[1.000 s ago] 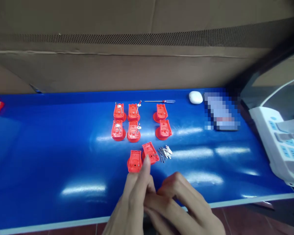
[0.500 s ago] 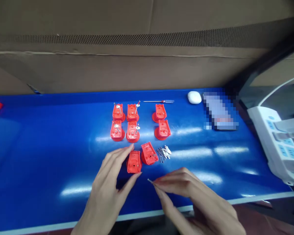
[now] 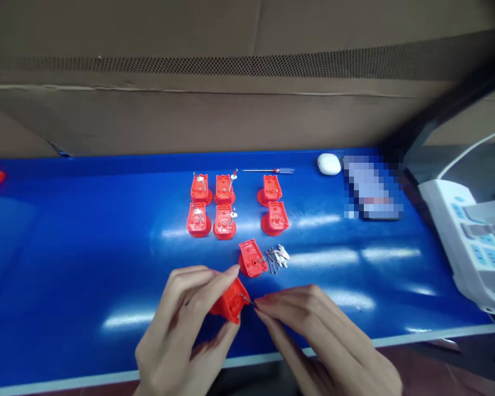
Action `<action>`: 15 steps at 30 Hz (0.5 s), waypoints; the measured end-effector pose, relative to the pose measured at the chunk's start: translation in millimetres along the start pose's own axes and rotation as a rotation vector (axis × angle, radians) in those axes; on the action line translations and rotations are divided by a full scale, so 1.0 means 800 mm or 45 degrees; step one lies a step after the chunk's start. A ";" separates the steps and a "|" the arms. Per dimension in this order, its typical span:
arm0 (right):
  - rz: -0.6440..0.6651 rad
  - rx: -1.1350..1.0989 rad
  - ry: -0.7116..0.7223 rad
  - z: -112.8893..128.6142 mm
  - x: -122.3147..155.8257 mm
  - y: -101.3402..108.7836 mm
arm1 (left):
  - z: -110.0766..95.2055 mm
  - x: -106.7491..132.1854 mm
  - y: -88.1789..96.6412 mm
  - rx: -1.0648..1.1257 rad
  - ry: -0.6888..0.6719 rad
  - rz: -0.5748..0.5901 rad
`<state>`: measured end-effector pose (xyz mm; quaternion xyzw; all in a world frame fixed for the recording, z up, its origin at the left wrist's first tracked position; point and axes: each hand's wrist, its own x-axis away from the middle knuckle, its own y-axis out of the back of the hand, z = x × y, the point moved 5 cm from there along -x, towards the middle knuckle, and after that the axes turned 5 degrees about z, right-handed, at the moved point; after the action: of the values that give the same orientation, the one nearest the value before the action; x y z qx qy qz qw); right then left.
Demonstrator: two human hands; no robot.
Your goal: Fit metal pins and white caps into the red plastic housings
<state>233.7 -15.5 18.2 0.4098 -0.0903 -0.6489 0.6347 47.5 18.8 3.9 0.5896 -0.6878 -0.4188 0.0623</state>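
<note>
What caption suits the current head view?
Left hand holds a red part, right hand a thin rod at its edge, over a blue table.

Nothing legible here, not a word, not a number! Over on the right, the long white plastic power strip (image 3: 446,220) shows its blue socket panels (image 3: 494,257), but any print there is too small to make out. And near it, the flat, pale rectangular slab (image 3: 369,179) sits under coarse pixel blocks, a reddish patch showing, any lettering masked!
</note>
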 end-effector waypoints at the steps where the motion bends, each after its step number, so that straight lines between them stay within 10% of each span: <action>1: -0.009 0.005 0.003 0.000 0.001 0.000 | -0.001 -0.001 0.000 0.005 -0.006 -0.004; 15: 0.040 -0.009 0.026 -0.006 0.008 -0.001 | -0.007 0.000 -0.003 0.038 -0.092 0.054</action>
<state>236.9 -19.3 12.0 0.4127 -0.0880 -0.6350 0.6471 52.5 16.3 6.1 0.5602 -0.7082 -0.4281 0.0377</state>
